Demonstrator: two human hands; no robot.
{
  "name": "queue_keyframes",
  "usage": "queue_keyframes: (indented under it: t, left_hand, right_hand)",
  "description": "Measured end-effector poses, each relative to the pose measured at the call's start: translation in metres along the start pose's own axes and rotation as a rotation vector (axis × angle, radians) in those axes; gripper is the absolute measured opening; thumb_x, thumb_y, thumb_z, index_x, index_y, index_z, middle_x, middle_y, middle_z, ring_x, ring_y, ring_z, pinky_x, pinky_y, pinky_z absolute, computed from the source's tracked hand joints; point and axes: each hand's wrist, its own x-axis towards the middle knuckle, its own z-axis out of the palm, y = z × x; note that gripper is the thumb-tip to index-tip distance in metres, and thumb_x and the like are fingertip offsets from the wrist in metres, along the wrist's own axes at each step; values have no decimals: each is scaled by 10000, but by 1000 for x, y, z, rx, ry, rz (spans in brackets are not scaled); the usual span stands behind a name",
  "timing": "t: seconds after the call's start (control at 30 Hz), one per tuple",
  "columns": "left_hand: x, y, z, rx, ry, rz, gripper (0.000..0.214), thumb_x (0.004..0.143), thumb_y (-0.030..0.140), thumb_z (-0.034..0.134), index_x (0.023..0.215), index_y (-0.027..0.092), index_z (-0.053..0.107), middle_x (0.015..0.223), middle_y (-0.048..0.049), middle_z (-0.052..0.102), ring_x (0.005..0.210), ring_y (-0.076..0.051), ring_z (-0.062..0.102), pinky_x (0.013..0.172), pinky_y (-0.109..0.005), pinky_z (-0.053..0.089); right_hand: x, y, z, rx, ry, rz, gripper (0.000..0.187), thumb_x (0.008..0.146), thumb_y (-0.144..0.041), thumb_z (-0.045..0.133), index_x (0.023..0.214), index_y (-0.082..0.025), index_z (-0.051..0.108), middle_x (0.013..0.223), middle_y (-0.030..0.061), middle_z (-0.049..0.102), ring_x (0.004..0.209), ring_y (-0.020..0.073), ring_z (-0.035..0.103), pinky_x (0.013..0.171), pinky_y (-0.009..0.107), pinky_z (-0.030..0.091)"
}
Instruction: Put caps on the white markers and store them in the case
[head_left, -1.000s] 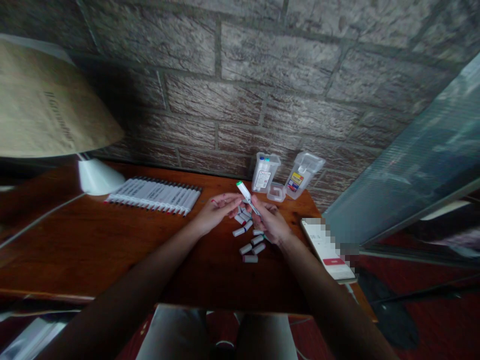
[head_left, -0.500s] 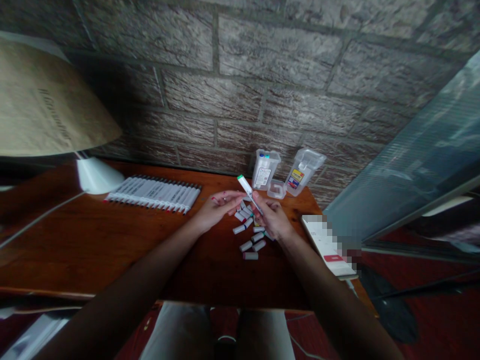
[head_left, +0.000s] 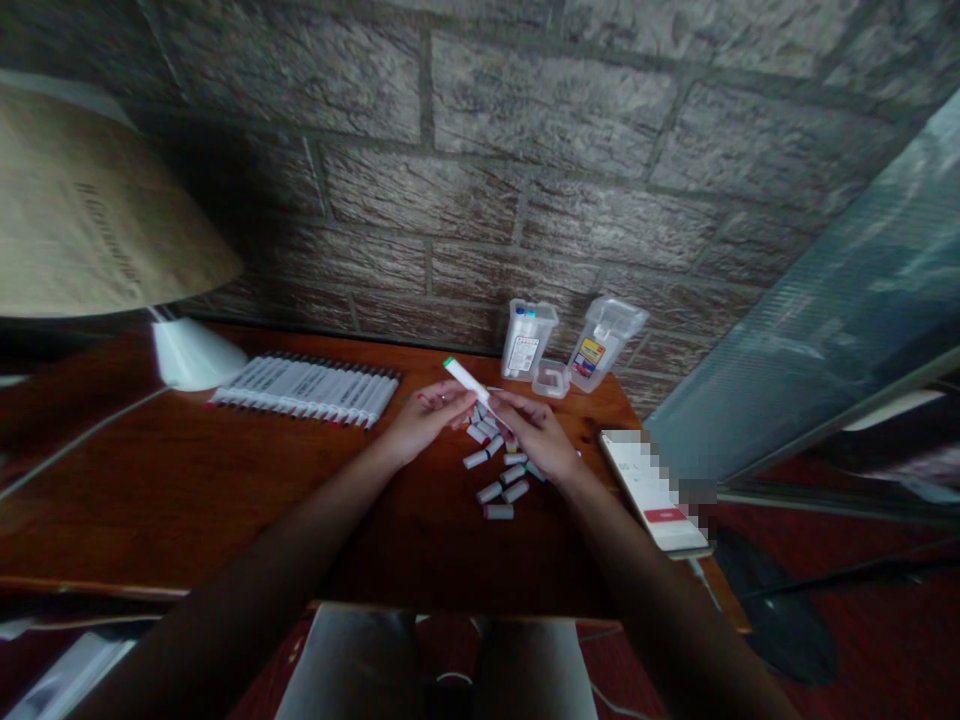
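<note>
A white marker (head_left: 466, 379) with a green end slants up to the left between my hands, above the desk. My right hand (head_left: 536, 430) is closed round its lower part. The thumb and fingers of my left hand (head_left: 429, 420) close on the marker near its middle; some fingertips are hidden behind it. Below the hands, several loose white marker caps (head_left: 489, 452) with coloured ends lie scattered on the wooden desk (head_left: 187, 500). To the left, a row of white markers (head_left: 307, 388) lies side by side.
A clear plastic case (head_left: 530, 340) holding a few markers stands near the wall, beside a second clear case (head_left: 600, 345) and a small clear lid (head_left: 551, 379). A phone (head_left: 652, 500) with a cable lies at the right edge. On the left stands a lamp (head_left: 191, 352).
The marker has tilted further left and lower, nearer my left hand, whose thumb now meets it. My right hand has moved slightly with it.
</note>
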Motion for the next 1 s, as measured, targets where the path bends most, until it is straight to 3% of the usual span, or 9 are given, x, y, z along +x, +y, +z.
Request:
queue_keyframes:
  t: [0.1,0.2,0.3,0.47,0.57,0.77,0.83,1.0]
  left_hand:
    - [1,-2,-1,-36,31,-18,450,741,490,813,1008,130,767,674,-3,625,568,-77,459,572,-229,335]
    - [2,-1,0,-84,47,-36,473,710,467,841,1035,131,769,681,-3,630,568,-72,460,560,-222,333]
    - [3,1,0,-153,77,-64,445,697,432,856,1023,140,773,694,-2,636,561,-63,461,546,-211,336]
    - [4,6,-1,-270,116,-62,429,700,426,853,1008,139,771,736,-11,647,548,-60,457,520,-208,331]
    - [5,11,0,-309,149,-93,478,753,530,788,991,117,764,741,-37,651,559,-82,472,513,-219,337]
    - [6,17,-1,-358,164,-185,743,742,801,611,973,111,762,708,-49,626,534,-106,465,497,-236,333]
    - [6,18,-3,-377,166,-198,825,747,865,515,972,110,760,704,-54,624,527,-114,464,501,-248,343]
    - [6,19,-5,-387,180,-222,724,789,792,546,915,112,759,678,-52,608,548,-125,471,535,-259,365]
  right_hand:
    - [1,2,-2,35,-26,-51,286,731,-414,807,965,-255,775,920,-4,728,831,140,637,766,269,502]
    - [1,5,-3,21,-103,-76,235,736,-355,815,932,-229,782,978,11,748,916,151,660,902,304,491]
    - [1,5,-3,23,-98,-54,259,711,-342,831,929,-214,774,954,14,751,881,147,669,890,304,500]
    - [4,7,-3,69,122,-3,340,633,-336,872,926,-219,746,899,1,731,773,127,648,685,246,504]
    - [6,9,-6,77,202,-2,354,624,-346,874,924,-215,740,828,-14,702,676,108,596,587,229,457]
    - [5,10,-5,47,95,-37,319,624,-343,869,880,-219,726,880,3,719,799,150,646,781,304,521]
    - [4,10,-4,7,83,-57,308,626,-343,867,856,-225,698,873,2,708,798,159,644,780,315,526]
    - [5,17,-6,-129,122,-181,254,688,-326,829,814,-231,630,835,-12,659,787,158,624,783,306,511]
